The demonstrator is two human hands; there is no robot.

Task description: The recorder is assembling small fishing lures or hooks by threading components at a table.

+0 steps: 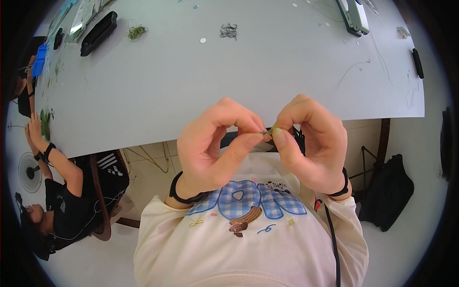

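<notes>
My left hand (215, 143) and my right hand (313, 141) meet in front of my chest, just off the near edge of the table. Both are closed in a pinch, thumb against forefinger, with the fingertips nearly touching. Between them shows a tiny dark and greenish thing (267, 132), too small to name. Farther up the table lies a small cluster of dark, curved, hook-like pieces (228, 31). To its left is a loose tangle of green thread (136, 32).
A long black tray (99, 33) lies at the far left, and a grey-green stapler-like tool (354, 18) at the far right. A white disc (203, 40) and thin loose strands (354, 69) lie on the grey table (143, 91). Another person (67, 191) works at the left edge.
</notes>
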